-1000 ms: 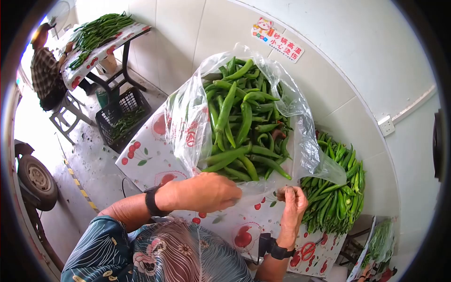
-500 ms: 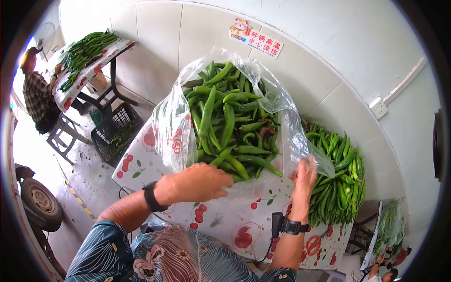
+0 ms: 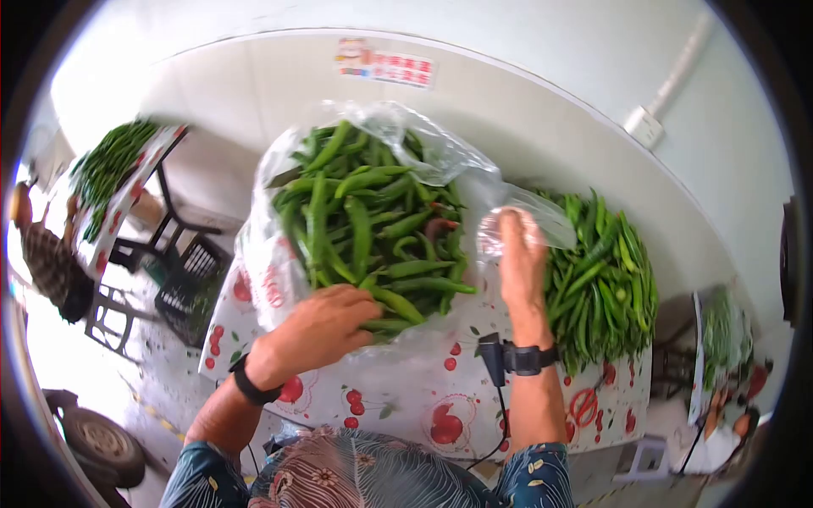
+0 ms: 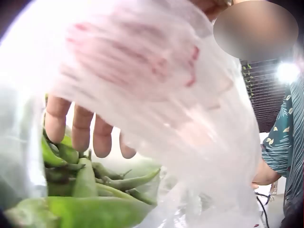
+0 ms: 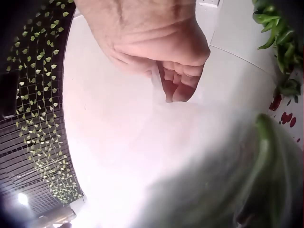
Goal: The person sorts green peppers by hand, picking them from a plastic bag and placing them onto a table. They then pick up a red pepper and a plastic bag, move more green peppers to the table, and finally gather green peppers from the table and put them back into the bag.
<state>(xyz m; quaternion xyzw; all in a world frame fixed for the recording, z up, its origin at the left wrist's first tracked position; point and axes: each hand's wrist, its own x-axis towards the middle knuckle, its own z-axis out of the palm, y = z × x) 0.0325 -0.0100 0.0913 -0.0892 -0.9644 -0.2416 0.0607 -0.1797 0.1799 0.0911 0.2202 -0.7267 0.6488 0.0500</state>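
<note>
A clear plastic bag [image 3: 284,245] with red print lies opened out on the table, heaped with green chili peppers [image 3: 360,224]. My left hand [image 3: 326,326] is at the bag's near left edge, against the peppers. In the left wrist view its fingers [image 4: 81,128] stretch down past the plastic over the peppers, with the thumb hidden. On the bag's right side, my right hand [image 3: 522,262] pinches the plastic edge. The right wrist view shows that hand's curled fingers [image 5: 183,78] with the film running down from them.
Another pile of green peppers [image 3: 601,288] lies right of the bag, with red-handled scissors [image 3: 583,406] in front. The cherry-print tabletop [image 3: 398,381] meets a tiled wall behind. At far left a person [image 3: 51,262] sits by another table of peppers, near a black crate [image 3: 193,288].
My right hand has gone from the bag's near edge up along its right side, holding plastic. My left hand has stayed by the near left edge. The head view has turned.
</note>
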